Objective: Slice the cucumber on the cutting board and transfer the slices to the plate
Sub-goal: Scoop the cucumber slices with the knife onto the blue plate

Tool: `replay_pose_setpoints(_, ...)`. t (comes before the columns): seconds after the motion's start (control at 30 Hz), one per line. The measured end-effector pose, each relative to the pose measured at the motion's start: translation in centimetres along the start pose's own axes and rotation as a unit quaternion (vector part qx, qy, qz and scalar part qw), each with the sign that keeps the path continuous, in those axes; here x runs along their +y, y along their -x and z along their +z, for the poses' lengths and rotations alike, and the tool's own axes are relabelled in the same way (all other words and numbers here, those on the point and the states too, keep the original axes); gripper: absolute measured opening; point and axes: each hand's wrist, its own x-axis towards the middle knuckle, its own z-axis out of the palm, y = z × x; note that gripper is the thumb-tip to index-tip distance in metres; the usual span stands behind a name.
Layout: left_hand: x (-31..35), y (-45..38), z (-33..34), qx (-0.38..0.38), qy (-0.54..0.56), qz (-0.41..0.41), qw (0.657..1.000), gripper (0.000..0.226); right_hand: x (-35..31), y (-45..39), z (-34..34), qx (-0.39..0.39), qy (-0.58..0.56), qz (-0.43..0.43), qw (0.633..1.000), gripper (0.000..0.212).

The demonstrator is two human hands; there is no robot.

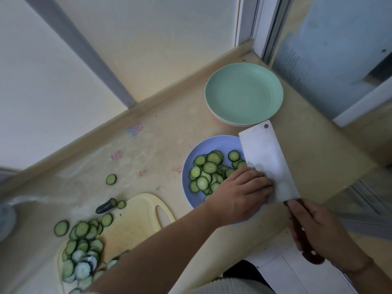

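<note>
A blue plate (192, 160) on the counter holds a heap of cucumber slices (209, 167). Over its right side my right hand (318, 228) grips the dark wooden handle of a cleaver (267, 158), its flat blade tilted over the plate. My left hand (241, 194) lies with straight fingers against the blade face, above the slices. At the lower left, a pale yellow cutting board (135, 221) carries several more slices (82, 251). The dark cucumber end (105, 206) rests at the board's far edge.
A green plate (244, 93) stacked on a pink one stands behind the blue plate, near the wall corner. One stray slice (111, 179) lies on the counter beyond the board, another (61, 228) by its left edge. A window frame rises at the right.
</note>
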Motion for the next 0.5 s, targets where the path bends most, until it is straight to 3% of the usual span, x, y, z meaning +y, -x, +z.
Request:
replay_pose_setpoints(0.4, 0.0, 2.1, -0.3, -0.033, -0.069, -0.061, 0.995, 0.02, 0.0, 1.7, -0.9, 0.014, -0.017, 0.017, 1.0, 0.045)
replay_pose_setpoints(0.5, 0.4, 2.7, -1.5, -0.01, -0.049, -0.085, 0.995, 0.016, 0.4, 2.8, -1.3, -0.009, 0.011, 0.035, 0.999, 0.063)
